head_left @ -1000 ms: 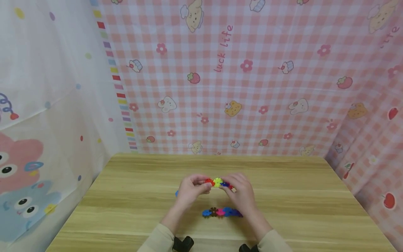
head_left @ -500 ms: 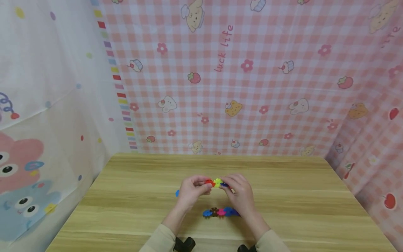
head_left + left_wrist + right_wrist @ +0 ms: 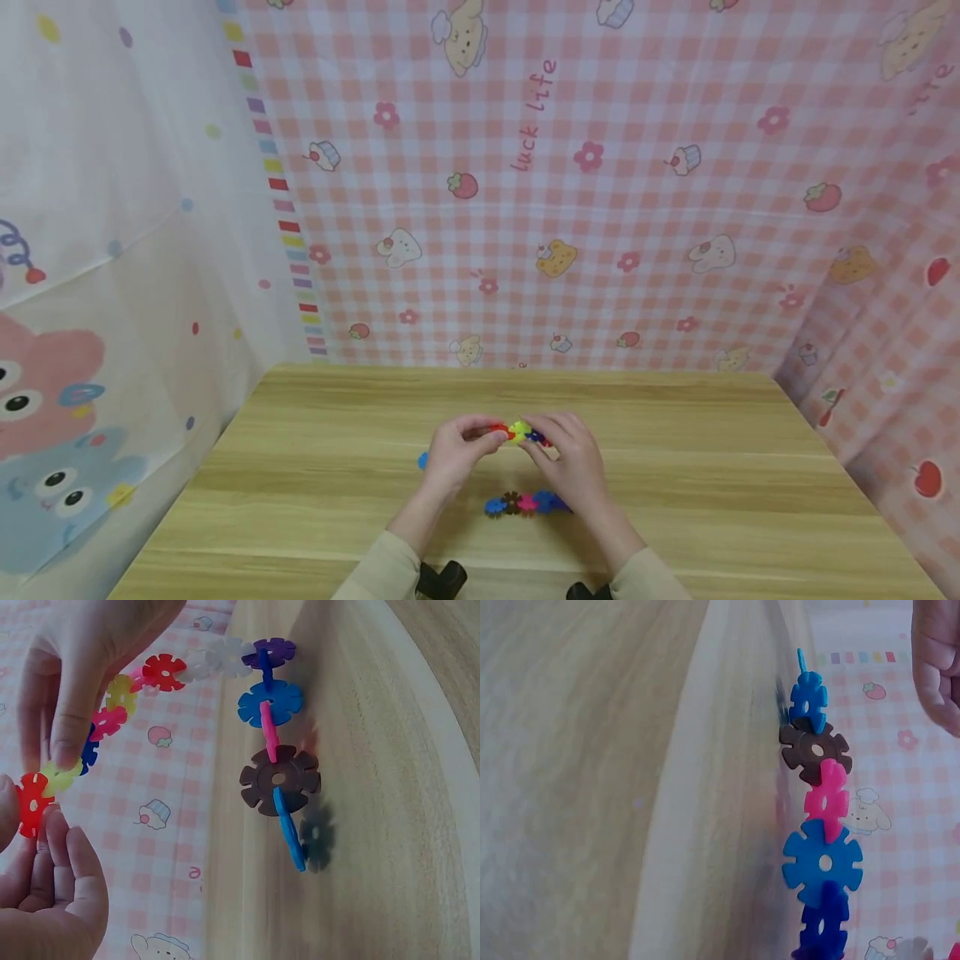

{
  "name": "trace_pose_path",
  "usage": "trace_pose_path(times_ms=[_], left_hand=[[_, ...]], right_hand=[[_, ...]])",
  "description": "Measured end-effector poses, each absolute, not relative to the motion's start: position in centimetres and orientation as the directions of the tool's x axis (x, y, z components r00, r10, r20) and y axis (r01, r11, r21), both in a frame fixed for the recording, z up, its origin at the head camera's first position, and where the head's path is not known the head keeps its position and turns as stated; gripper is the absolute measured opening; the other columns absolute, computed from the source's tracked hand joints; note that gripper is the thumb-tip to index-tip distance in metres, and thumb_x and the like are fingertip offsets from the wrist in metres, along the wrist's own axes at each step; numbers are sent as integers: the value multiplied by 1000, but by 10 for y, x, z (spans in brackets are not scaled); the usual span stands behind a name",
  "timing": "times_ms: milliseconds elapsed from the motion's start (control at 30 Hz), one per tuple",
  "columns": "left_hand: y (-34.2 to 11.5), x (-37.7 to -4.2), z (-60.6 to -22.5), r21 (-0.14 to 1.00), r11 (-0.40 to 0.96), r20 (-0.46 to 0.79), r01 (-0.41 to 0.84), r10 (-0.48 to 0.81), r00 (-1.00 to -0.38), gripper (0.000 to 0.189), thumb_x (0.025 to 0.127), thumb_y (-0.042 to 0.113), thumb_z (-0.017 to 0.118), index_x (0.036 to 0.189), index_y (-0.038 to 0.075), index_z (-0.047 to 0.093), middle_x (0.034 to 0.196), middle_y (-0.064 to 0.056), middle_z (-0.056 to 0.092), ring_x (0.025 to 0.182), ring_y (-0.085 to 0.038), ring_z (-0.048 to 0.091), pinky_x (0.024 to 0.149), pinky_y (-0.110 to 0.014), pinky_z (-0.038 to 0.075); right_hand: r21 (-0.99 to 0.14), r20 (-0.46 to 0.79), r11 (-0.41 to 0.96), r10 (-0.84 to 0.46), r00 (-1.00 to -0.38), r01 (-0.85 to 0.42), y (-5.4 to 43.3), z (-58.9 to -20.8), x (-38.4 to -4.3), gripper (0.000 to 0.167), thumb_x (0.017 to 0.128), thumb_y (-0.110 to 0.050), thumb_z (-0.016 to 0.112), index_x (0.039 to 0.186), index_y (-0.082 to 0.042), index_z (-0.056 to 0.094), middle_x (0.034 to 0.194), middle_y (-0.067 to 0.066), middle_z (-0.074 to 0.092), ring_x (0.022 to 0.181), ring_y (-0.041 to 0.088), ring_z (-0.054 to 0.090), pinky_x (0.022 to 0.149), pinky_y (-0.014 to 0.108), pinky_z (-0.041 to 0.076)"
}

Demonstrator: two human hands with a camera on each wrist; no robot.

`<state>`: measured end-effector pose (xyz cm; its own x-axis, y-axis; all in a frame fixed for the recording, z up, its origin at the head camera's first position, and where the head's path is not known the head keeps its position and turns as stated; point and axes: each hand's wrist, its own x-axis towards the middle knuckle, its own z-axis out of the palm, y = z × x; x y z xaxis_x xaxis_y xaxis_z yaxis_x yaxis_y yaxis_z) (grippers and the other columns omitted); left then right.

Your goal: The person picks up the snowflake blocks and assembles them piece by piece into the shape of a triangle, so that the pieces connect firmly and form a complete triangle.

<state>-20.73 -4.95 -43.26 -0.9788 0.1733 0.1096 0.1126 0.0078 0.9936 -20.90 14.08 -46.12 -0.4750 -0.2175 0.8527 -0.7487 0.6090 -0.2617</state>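
My left hand (image 3: 452,450) pinches a red notched snowflake disc (image 3: 34,804) between thumb and fingers. Fitted against it is a yellow-green disc (image 3: 61,777), which my right hand (image 3: 572,454) pinches from the other side. Beyond that, a chain of interlocked discs runs through a dark blue disc (image 3: 89,754), a pink disc (image 3: 109,722) and a red disc (image 3: 164,673) to clear and purple ones. Its lower stretch lies on the table, with a brown disc (image 3: 817,750) and a bright pink disc (image 3: 826,799) among blue ones. My right forearm partly hides the chain in the head view.
A single blue disc (image 3: 423,461) lies beside my left wrist, partly covered by it. The wooden table (image 3: 300,500) meets a pink checked cloth (image 3: 525,292) at its back edge. Cloth also hangs at both sides.
Both hands stay in nearly the same place over the table. The red and yellow-green discs have tilted slightly between the fingers, and my right fingertips have shifted a little left.
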Motion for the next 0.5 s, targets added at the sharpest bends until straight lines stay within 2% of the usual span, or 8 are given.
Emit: trace_pose_path(times_ms=[133, 300, 367, 500], left_hand=[[-49, -208, -434, 991, 16, 128, 133, 168, -977, 28, 89, 8, 74, 111, -7, 69, 98, -12, 71, 87, -17, 66, 79, -31, 58], [-50, -211, -438, 988, 22, 147, 153, 179, -973, 29, 90, 10, 74, 113, -6, 69, 101, -14, 71, 90, -17, 67, 78, -25, 57], [-53, -213, -440, 983, 39, 172, 182, 184, -968, 30, 91, 12, 73, 116, -5, 68, 103, -14, 71, 91, -18, 67, 79, -26, 57], [-66, -218, -443, 959, 131, 229, 249, 154, -961, 30, 92, 14, 72, 117, -1, 69, 104, -13, 72, 94, -21, 67, 81, -29, 56]], right_hand=[[-246, 863, 563, -244, -443, -789, 137, -460, -212, 33, 73, -4, 86, 104, -6, 75, 102, 3, 71, 92, 22, 64, 76, 34, 52], [-230, 876, 540, -247, -414, -810, 132, -459, -214, 10, 85, -15, 79, 95, -11, 78, 100, 4, 71, 92, 23, 65, 77, 37, 52], [-234, 882, 540, -232, -410, -809, 132, -459, -215, 7, 88, -18, 76, 91, -12, 78, 98, 6, 71, 91, 24, 65, 77, 37, 52], [-241, 887, 544, -213, -410, -804, 132, -460, -216, 7, 82, -10, 80, 89, -11, 77, 97, 7, 72, 90, 24, 65, 76, 37, 52]])
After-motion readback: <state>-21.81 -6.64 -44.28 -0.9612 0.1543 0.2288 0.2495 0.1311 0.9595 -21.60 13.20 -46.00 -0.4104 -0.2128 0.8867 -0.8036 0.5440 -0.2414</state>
